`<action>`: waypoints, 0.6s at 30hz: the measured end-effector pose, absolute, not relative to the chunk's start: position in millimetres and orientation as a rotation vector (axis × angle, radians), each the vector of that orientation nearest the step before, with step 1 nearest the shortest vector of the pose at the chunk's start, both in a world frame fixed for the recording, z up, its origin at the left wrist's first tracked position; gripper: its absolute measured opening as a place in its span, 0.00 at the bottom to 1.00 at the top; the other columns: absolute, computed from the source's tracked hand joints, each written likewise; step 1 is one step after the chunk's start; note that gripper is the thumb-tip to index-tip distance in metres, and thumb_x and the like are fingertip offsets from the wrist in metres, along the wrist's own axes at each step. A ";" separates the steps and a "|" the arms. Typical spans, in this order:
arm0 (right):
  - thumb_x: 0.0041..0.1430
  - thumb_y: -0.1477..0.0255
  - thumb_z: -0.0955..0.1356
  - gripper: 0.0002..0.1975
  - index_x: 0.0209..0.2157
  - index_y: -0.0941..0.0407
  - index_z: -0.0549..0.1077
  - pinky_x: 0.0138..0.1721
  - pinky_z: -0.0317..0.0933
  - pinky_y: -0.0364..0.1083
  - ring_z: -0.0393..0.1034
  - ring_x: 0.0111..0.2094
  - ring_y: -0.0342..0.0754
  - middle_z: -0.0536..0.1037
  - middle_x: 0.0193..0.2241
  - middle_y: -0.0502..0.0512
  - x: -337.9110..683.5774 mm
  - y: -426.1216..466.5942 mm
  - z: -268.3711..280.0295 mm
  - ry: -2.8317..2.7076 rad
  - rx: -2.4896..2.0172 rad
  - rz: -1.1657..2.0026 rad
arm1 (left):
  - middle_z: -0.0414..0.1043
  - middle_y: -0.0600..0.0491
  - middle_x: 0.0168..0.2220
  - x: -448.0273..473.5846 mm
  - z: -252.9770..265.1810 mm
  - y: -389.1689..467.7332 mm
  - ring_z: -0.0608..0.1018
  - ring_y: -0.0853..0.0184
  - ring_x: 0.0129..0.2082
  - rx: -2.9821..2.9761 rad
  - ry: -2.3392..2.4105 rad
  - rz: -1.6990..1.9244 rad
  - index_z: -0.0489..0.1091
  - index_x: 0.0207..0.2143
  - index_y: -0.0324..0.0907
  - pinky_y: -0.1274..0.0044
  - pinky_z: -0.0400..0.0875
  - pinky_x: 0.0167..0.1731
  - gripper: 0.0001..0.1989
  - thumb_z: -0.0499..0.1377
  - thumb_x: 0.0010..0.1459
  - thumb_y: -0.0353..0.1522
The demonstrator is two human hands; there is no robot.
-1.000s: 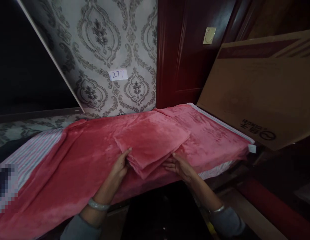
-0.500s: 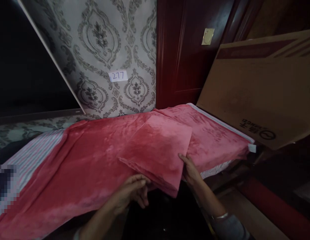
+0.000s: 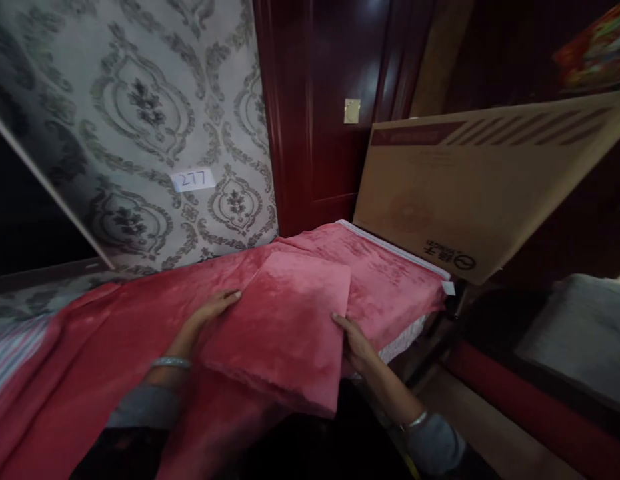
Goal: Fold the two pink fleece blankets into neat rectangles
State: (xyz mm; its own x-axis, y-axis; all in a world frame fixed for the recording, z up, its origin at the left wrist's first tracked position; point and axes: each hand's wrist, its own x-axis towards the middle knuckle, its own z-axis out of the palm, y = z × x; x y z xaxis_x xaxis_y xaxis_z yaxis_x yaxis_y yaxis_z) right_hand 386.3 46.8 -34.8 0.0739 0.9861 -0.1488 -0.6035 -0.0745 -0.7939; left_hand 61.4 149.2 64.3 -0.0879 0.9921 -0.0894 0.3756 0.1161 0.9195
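Note:
A folded pink cloth (image 3: 285,327) lies on a larger pink blanket (image 3: 115,333) spread over a bed. My left hand (image 3: 210,310) rests flat on the blanket at the folded cloth's left edge, fingers stretched out. At the cloth's right edge my right hand (image 3: 354,341) presses against it, fingers partly under the edge. Whether that hand grips the cloth is unclear. The folded cloth's near edge hangs slightly over the bed's front.
A big cardboard box (image 3: 470,187) leans at the bed's right end. Patterned wallpaper with a label reading 277 (image 3: 193,179) is behind, beside a dark red wooden door (image 3: 330,120). A striped sheet (image 3: 15,347) shows at left.
My left hand moved from under the cloth's near edge up onto the blanket at its left side. The view swung to the right. The right hand stayed at the cloth's right edge.

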 end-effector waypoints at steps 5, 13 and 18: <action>0.44 0.58 0.79 0.29 0.45 0.55 0.74 0.49 0.72 0.57 0.78 0.44 0.60 0.83 0.42 0.60 382.5 51.9 -42.0 -0.654 -0.853 1.311 | 0.80 0.42 0.47 69.0 40.7 177.9 0.79 0.49 0.53 1.301 1.472 0.930 0.77 0.41 0.43 0.64 0.75 0.53 0.32 0.76 0.33 0.48; 0.40 0.57 0.80 0.32 0.46 0.56 0.74 0.47 0.72 0.57 0.78 0.42 0.61 0.83 0.41 0.60 382.7 47.7 -38.9 -0.668 -0.885 1.274 | 0.81 0.47 0.47 72.2 19.4 179.6 0.81 0.55 0.49 1.251 1.326 1.006 0.76 0.49 0.44 0.69 0.78 0.49 0.33 0.74 0.41 0.48; 0.39 0.55 0.80 0.32 0.43 0.57 0.74 0.46 0.72 0.57 0.78 0.42 0.63 0.83 0.40 0.61 381.9 44.5 -31.3 -0.676 -0.932 1.256 | 0.79 0.47 0.51 72.4 18.3 178.4 0.82 0.58 0.47 1.168 1.247 1.056 0.73 0.54 0.45 0.73 0.80 0.45 0.35 0.73 0.45 0.46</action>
